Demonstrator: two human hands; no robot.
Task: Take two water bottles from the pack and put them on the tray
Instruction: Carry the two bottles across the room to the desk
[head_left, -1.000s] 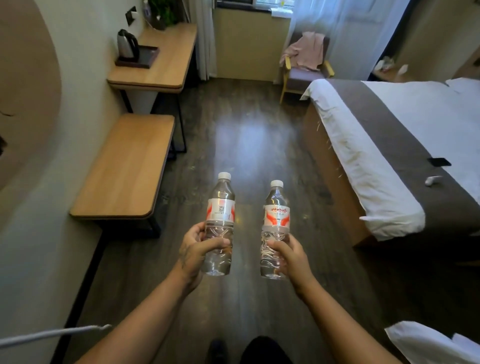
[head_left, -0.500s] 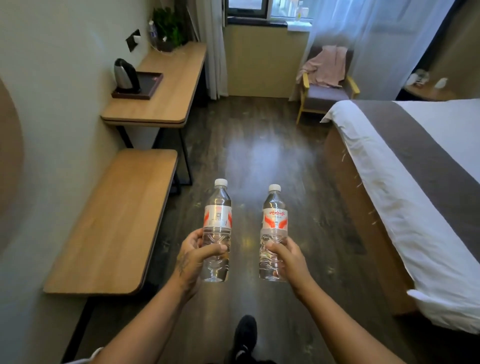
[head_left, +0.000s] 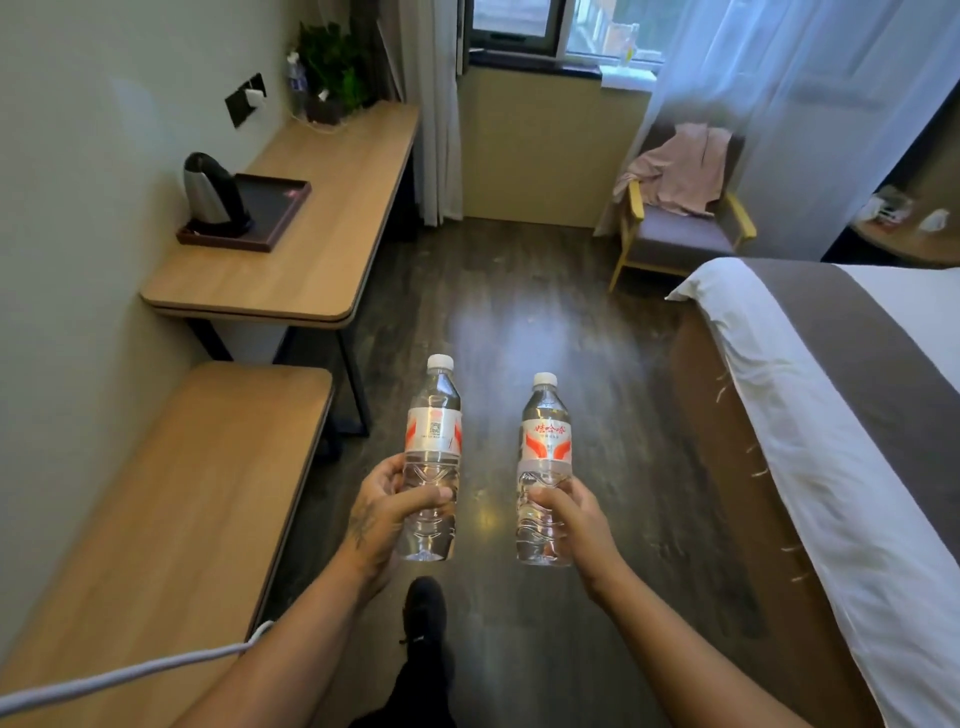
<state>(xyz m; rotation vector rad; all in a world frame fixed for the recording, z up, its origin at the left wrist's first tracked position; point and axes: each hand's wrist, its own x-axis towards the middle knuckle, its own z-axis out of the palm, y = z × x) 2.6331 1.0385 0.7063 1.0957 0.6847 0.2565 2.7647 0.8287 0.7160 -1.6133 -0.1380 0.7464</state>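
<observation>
Dark tray (head_left: 280, 208) lies ahead and left of both hands, on the upper desk (head_left: 322, 244), kettle (head_left: 213, 195) occupying its near end. Left hand (head_left: 387, 512) is nearer; it grips the left water bottle (head_left: 434, 447) upright, while the right hand (head_left: 571, 514) grips the right water bottle (head_left: 544, 452) likewise. Bench (head_left: 171, 519) lies left, bed (head_left: 831, 389) right.

left hand (head_left: 387, 506), right hand (head_left: 574, 512), both gripping

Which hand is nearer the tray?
Left. The left hand, holding a bottle, is on the tray's side; the right hand, with the other bottle, is farther toward the bed.
</observation>
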